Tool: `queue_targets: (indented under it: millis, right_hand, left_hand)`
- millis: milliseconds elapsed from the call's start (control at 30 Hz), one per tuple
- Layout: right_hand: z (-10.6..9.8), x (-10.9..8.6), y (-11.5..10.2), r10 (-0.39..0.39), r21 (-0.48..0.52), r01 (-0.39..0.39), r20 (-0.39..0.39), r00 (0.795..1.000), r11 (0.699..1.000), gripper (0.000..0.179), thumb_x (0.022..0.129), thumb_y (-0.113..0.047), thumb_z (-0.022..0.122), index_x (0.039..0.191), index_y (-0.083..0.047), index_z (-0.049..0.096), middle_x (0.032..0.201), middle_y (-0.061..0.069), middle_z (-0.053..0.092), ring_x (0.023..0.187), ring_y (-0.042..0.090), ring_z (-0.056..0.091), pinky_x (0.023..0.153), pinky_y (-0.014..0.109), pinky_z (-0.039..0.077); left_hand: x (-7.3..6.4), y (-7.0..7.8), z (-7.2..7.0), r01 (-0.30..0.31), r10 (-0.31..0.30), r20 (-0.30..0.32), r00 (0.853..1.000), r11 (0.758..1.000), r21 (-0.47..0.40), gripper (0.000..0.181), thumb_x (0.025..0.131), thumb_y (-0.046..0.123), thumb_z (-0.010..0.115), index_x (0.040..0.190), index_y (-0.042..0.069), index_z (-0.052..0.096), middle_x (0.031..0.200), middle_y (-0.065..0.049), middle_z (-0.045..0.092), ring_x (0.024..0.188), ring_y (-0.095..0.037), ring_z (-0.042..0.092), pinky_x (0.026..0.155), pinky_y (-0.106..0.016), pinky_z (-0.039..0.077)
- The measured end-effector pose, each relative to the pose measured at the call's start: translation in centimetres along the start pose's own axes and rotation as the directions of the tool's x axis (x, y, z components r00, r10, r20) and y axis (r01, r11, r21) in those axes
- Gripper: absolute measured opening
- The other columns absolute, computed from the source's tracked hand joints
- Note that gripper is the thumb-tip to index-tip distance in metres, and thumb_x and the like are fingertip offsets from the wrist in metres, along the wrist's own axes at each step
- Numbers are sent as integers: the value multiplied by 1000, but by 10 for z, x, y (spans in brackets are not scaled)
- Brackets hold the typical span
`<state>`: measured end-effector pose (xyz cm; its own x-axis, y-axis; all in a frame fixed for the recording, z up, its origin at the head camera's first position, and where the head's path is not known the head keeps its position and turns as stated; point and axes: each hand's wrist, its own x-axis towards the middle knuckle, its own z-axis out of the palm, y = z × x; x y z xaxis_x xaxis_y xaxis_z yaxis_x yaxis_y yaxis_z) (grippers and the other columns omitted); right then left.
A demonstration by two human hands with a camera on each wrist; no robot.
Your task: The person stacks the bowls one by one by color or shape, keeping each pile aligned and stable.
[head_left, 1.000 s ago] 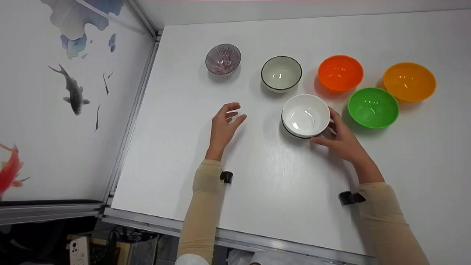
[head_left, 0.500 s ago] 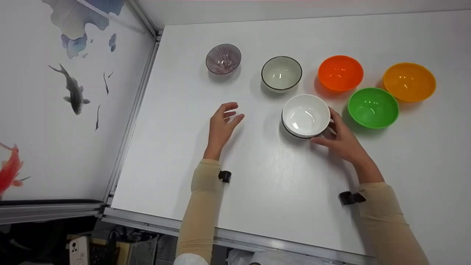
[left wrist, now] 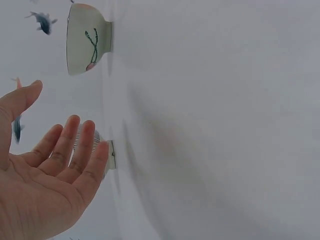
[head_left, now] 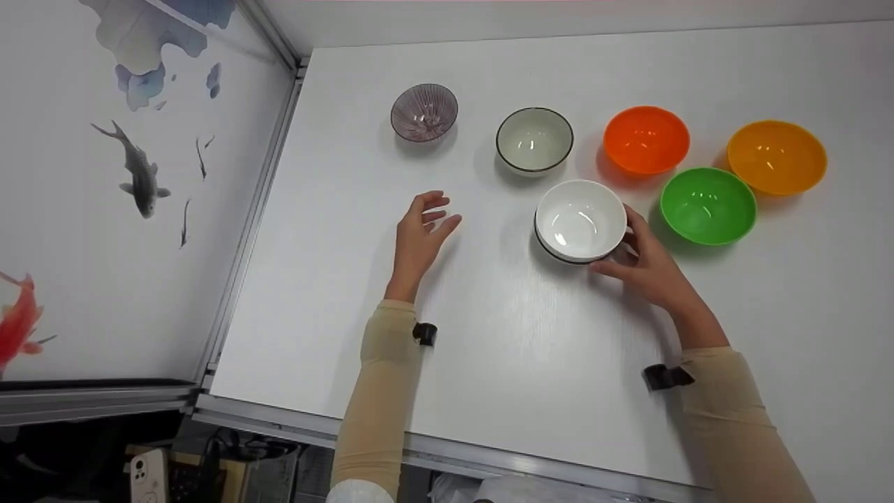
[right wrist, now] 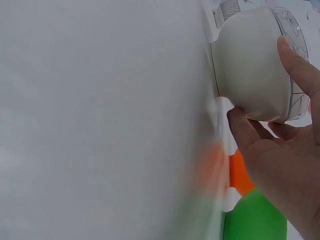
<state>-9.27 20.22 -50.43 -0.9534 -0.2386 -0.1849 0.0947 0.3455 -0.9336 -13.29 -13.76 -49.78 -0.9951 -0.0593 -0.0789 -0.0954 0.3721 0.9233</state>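
A glossy white bowl (head_left: 581, 216) sits nested in a lower bowl with a dark rim (head_left: 552, 253), near the middle of the table. My right hand (head_left: 651, 272) holds this stack at its right side, thumb in front and fingers around the wall. In the right wrist view the lower bowl (right wrist: 252, 60) shows a pale, rounded body, with a line-patterned band (right wrist: 299, 102) above it. My left hand (head_left: 414, 244) hovers left of the stack, fingers loosely bent, holding nothing. From the left wrist, its palm (left wrist: 42, 205) faces up in the view and the fingers partly cover a ridged bowl.
Behind the stack is a pale green, dark-rimmed bowl (head_left: 534, 140); a purple ribbed bowl (head_left: 424, 113) stands farther left. Orange (head_left: 646, 140), green (head_left: 708, 207) and yellow (head_left: 777, 157) bowls stand to the right. A panel with painted fish (head_left: 143, 178) borders the table's left edge.
My left hand has drifted slightly left and away from the stack. The right hand and the nested bowls stay where they were.
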Motion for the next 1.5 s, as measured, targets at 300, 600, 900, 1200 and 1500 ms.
queue_targets:
  millis: [300,600,900,1200,1500]
  right_hand:
    - [0,-1,0,-2,26,2,6,1000,1000,106,80,-7,82,161,-16,13,160,15,28,140,36,40,105,4,36]
    - [0,-2,1,4,23,-4,-3,1000,1000,106,80,-8,83,161,-14,14,160,17,28,141,39,39,102,0,35]
    - [2,-2,1,6,33,-6,-10,1000,999,106,79,-3,82,160,-12,15,160,17,28,142,39,39,102,0,35]
    - [3,-2,0,-4,95,6,-12,1000,995,106,78,-1,82,160,-13,16,157,14,31,132,20,45,105,5,38]
    - [2,-1,-1,2,94,-1,-9,1000,996,106,78,2,81,160,-10,14,158,17,29,138,36,40,104,5,39]
  left_hand:
    - [8,5,-2,5,-5,-18,1000,1000,25,51,93,18,72,138,4,52,137,-10,60,123,-26,61,109,-42,47]
    - [14,5,-7,21,-20,-39,999,1000,21,50,92,19,72,137,5,54,139,-9,59,125,-25,60,110,-41,46]
    - [23,5,-12,25,-24,-51,998,1000,12,47,93,15,71,135,5,55,137,-9,60,124,-27,59,110,-42,46]
    - [29,12,-21,3,0,-66,998,999,37,43,93,16,71,133,6,58,135,-9,61,124,-25,60,110,-40,47]
    - [40,20,-29,-7,12,-107,994,999,44,39,95,17,68,131,6,59,136,-10,61,127,-24,58,111,-40,46]
